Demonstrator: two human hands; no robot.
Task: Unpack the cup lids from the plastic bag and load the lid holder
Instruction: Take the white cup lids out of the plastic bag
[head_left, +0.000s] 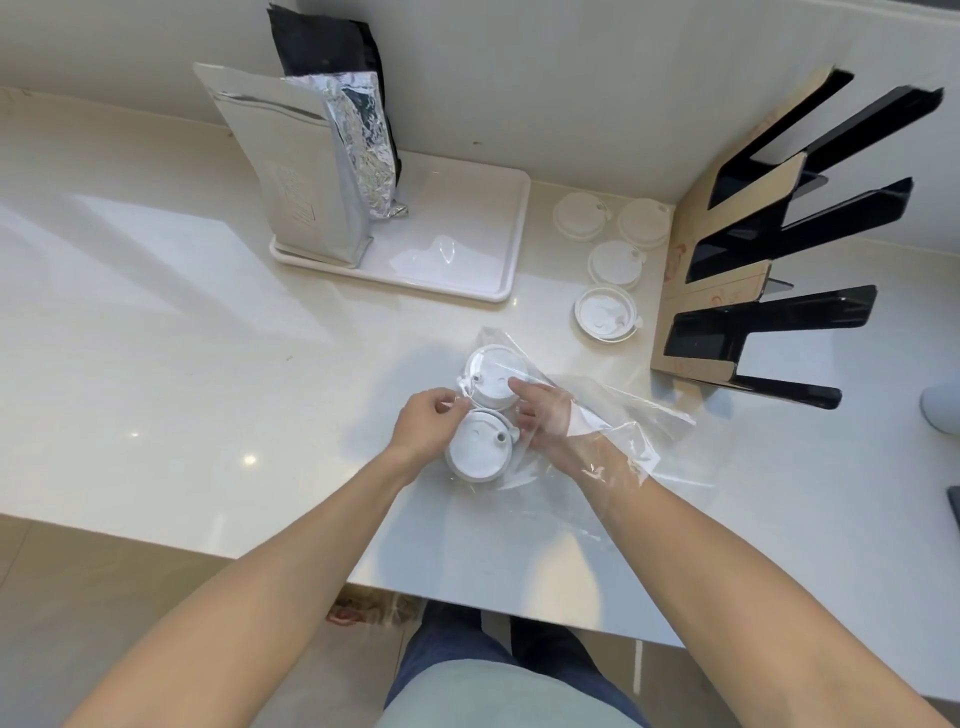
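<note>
A clear plastic bag (618, 426) lies on the counter in front of me with white cup lids inside. One stack of lids (496, 376) sits at the bag's far end, a second stack (478, 449) nearer to me. My left hand (426, 423) pinches the bag's edge beside the lids. My right hand (543, 415) is inside the bag up to the wrist, with its fingers on the far stack. The black and cardboard lid holder (748, 249) stands at the right by the wall, its slots showing no lids.
Several loose white lids (605, 312) lie on the counter left of the holder. A white tray (467, 280) at the back holds a silver foil pouch (306, 171) and a black pouch (332, 57). The counter's front edge runs below my forearms.
</note>
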